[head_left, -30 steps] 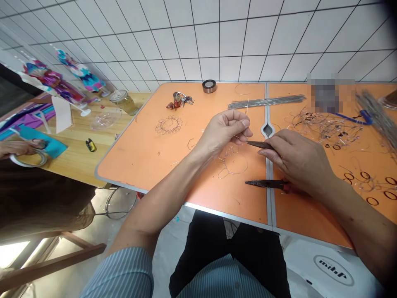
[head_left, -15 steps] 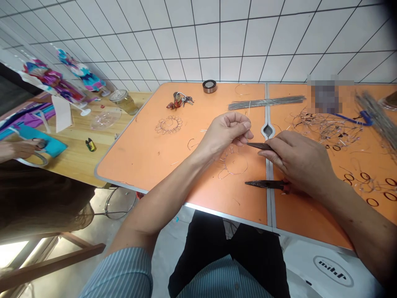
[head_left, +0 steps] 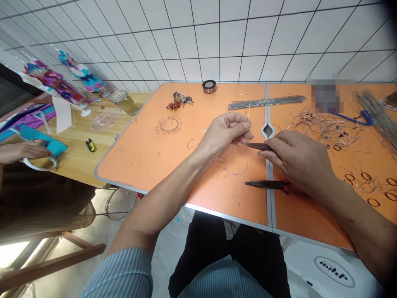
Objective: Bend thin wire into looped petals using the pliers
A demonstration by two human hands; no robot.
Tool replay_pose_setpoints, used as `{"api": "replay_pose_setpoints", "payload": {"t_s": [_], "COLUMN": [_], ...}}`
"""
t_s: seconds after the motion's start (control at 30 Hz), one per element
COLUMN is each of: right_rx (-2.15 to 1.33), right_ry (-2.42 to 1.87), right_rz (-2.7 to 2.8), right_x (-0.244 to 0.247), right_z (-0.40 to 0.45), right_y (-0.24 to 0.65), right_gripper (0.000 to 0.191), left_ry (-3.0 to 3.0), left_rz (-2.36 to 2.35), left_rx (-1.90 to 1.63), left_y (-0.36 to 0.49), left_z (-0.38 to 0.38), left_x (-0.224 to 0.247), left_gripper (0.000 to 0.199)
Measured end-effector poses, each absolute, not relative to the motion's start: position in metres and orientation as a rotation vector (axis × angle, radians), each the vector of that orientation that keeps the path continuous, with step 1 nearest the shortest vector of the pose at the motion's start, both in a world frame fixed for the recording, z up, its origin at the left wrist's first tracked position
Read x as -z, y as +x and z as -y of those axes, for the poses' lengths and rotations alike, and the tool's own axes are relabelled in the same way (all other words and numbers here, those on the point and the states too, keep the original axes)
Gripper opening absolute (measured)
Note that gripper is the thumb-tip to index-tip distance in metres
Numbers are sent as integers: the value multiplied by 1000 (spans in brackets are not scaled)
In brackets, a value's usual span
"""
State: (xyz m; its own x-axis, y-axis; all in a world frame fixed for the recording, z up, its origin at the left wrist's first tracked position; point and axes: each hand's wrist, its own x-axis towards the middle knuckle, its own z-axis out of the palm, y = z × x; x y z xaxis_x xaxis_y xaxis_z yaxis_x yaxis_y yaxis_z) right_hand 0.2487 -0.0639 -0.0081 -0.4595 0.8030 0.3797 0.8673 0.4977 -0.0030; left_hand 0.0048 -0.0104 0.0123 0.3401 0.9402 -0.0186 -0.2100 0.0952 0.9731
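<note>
Over the orange table [head_left: 149,165], my left hand [head_left: 232,128] pinches a thin straight wire [head_left: 249,111] between thumb and fingers, its upper end sticking up. My right hand [head_left: 297,159] is closed round a dark pointed tool [head_left: 258,146] that looks like needle-nose pliers; its handles are hidden in the palm. The tip meets the wire's lower end just below my left fingertips. Beneath my hands lies a wire ring with small loops [head_left: 235,161], partly covered by my left wrist. A second pair of needle-nose pliers [head_left: 263,184] rests nearby.
A looped wire flower [head_left: 169,125], keys [head_left: 184,100] and a tape roll [head_left: 209,86] lie left and behind. A wire bundle [head_left: 266,102] crosses the table's seam. Tangled wires [head_left: 328,126] and dark rings [head_left: 366,176] are at right. Another person's hand [head_left: 29,151] holds a white tape roll [head_left: 40,164].
My two hands hold almost the same pose, the tool tip still at the wire. At left, the other person's hand and the white tape roll have shifted right.
</note>
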Motion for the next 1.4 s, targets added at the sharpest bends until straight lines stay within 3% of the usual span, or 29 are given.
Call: {"api": "replay_pose_setpoints", "payload": {"t_s": [0.43,0.8,1.07,1.4], "right_rx": [645,408,526,541], "right_ry": [-1139,-1298,-1232,-1194], "right_rz": [2365,2400,2399,2402], "right_x": [16,15,17,19], "right_z": [60,61,62,63], "right_y": [253,253,254,255], "right_gripper": [55,63,64,66], "left_ry": [1162,1159,1163,1192], "left_rz": [-793,-785,-803,-753], "left_rx": [-1021,-1015,-1009,-1027], "left_y": [2,4,5,5], "left_z": [9,9,9,9], "left_x": [-9,-7,-7,-5], "left_gripper": [48,42,33,42]}}
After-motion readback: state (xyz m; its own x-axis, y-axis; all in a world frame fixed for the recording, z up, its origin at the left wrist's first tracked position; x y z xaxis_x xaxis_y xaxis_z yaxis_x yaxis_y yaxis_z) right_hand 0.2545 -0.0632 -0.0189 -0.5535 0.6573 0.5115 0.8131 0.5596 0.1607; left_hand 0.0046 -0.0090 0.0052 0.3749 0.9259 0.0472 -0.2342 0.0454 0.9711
